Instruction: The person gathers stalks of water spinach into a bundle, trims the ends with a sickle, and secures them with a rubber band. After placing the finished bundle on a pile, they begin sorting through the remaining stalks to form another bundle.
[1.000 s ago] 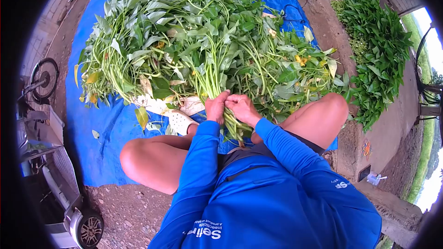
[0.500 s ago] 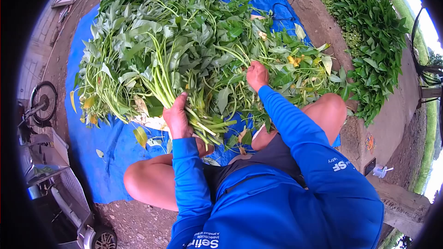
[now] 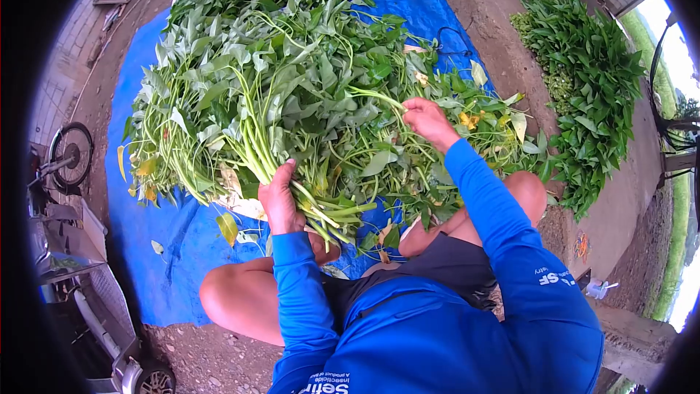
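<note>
My left hand (image 3: pixel 280 201) is closed around a bundle of water spinach (image 3: pixel 255 144); its cut stem ends stick out below the fist toward my lap, and its leaves point away from me. To the right, my right hand (image 3: pixel 429 121) pinches the stem of a water spinach sprig (image 3: pixel 375 95) whose leafy end reaches left over the heap. A large heap of loose leafy greens (image 3: pixel 219 51) lies spread before both hands, with some yellowed leaves (image 3: pixel 469 120) at its right side.
Beneath the heap is a blue tarp (image 3: pixel 157 263). More bundled greens (image 3: pixel 590 102) stand on the concrete at the right. A bicycle wheel (image 3: pixel 71 157) and a metal vehicle part (image 3: pixel 87 292) are at the left. A concrete ledge (image 3: pixel 634 335) lies at lower right.
My right hand has moved right and slightly toward me, drawing the sprig's stem along with it. My left hand keeps its grip on the bundle. The camera view has shifted slightly.
</note>
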### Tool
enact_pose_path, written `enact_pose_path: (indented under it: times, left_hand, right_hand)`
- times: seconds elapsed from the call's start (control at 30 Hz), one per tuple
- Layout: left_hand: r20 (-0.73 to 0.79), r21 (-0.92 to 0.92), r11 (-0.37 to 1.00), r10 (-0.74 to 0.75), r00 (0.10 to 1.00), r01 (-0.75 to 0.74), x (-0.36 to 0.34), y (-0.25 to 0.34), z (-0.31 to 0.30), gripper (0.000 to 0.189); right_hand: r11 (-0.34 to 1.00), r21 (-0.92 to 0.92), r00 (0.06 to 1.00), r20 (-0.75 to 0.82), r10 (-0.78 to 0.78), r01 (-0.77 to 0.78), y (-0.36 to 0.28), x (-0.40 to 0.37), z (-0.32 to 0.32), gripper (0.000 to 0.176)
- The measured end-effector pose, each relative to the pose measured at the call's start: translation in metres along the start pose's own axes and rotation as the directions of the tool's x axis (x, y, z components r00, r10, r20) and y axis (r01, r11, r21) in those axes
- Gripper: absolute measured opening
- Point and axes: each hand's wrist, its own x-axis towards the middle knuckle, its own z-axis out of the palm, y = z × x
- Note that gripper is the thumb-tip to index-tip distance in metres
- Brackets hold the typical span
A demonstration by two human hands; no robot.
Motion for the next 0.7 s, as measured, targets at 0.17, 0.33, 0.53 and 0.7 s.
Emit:
enact_pose_path:
  times: [0.17, 0.33, 0.53, 0.7]
  left_hand:
    - [0.029, 0.018, 0.999, 0.029, 0.999, -0.03, 0.003, -0.004, 0.001, 0.019]
    - [0.068, 0.003, 1.0, 0.021, 0.997, -0.021, -0.004, -0.009, 0.016, 0.019]
    - [0.166, 0.001, 1.0, -0.027, 0.986, 0.027, -0.015, -0.018, 0.03, 0.022]
    - [0.219, 0.107, 0.991, -0.108, 0.97, 0.086, -0.017, -0.049, 0.037, 0.023]
  right_hand:
    - [0.976, 0.218, 1.0, -0.009, 0.017, -0.014, -0.099, -0.082, -0.075, 0.031]
    - [0.92, 0.384, 0.995, 0.029, -0.099, 0.08, -0.123, -0.131, -0.099, 0.023]
    - [0.876, 0.43, 0.976, -0.075, -0.205, 0.217, -0.129, -0.149, -0.091, 0.021]
    - [0.921, 0.162, 0.909, -0.293, -0.298, 0.354, -0.117, -0.14, -0.051, 0.025]
